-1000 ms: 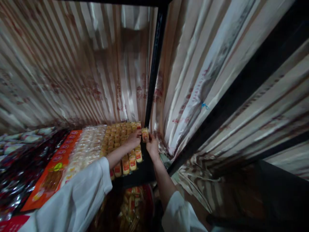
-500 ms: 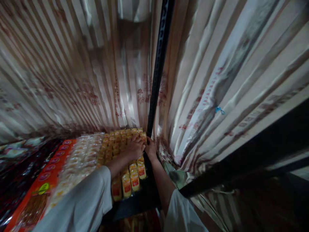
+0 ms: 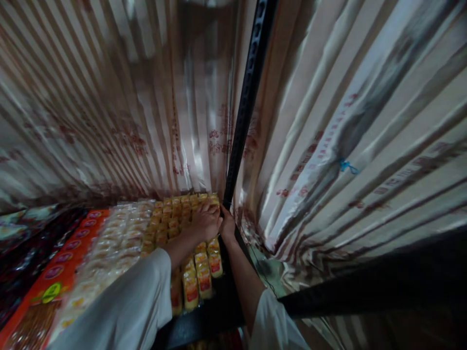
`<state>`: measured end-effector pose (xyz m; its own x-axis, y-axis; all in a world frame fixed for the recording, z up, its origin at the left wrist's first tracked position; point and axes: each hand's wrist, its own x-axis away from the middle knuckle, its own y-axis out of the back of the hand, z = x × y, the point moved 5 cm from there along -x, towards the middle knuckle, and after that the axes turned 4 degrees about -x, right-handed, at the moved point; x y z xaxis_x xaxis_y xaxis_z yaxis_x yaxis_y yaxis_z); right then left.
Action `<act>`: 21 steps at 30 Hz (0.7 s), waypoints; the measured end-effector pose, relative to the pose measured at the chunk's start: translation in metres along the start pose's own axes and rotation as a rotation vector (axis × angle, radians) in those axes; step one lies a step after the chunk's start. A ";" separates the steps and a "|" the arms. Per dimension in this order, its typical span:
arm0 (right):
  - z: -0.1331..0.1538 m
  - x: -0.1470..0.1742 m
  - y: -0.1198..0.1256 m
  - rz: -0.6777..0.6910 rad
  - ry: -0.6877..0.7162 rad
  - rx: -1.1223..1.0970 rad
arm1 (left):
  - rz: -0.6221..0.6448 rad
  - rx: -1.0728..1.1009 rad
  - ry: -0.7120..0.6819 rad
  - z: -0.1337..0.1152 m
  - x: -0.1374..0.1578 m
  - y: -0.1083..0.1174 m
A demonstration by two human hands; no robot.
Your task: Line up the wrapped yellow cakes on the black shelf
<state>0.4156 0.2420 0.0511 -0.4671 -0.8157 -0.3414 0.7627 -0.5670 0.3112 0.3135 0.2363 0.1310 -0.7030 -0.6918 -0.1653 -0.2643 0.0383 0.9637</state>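
Small yellow snack packs (image 3: 174, 218) in clear wrapping stand in tight rows on a dark shelf (image 3: 222, 306). Across the top of the right-hand rows, toward the back, lies my left hand (image 3: 207, 221), its fingers stretched out and somewhat apart. My right hand (image 3: 227, 225) is against the right side of the same rows, close to the foot of a black upright post (image 3: 239, 131). Its visible fingers are straight, and some are hidden beside the left hand. Nearer packs (image 3: 204, 279) with red labels stand at the front edge.
Left of the yellow packs are white wrapped packs (image 3: 126, 233), an orange bag (image 3: 67, 250) and dark shiny packets (image 3: 40, 257). Striped sheeting (image 3: 146, 112) hangs behind and to the right. A blue tie (image 3: 348, 166) is on it. A black bar (image 3: 365, 287) crosses at right.
The view has shifted slightly, so the post and the sheeting appear farther right. Both hands stay at nearly the same spot on the yellow packs.
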 end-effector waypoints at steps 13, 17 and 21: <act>-0.007 -0.001 -0.006 0.014 0.017 -0.024 | 0.019 -0.014 0.039 0.009 -0.013 -0.017; -0.012 0.002 -0.004 -0.048 0.014 -0.064 | 0.020 -0.051 0.056 0.009 -0.013 -0.015; -0.010 0.009 0.002 -0.092 -0.008 -0.079 | 0.010 -0.079 0.060 0.002 -0.007 -0.004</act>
<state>0.4177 0.2348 0.0398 -0.5401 -0.7615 -0.3583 0.7489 -0.6292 0.2081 0.3180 0.2421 0.1280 -0.6637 -0.7338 -0.1453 -0.2031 -0.0102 0.9791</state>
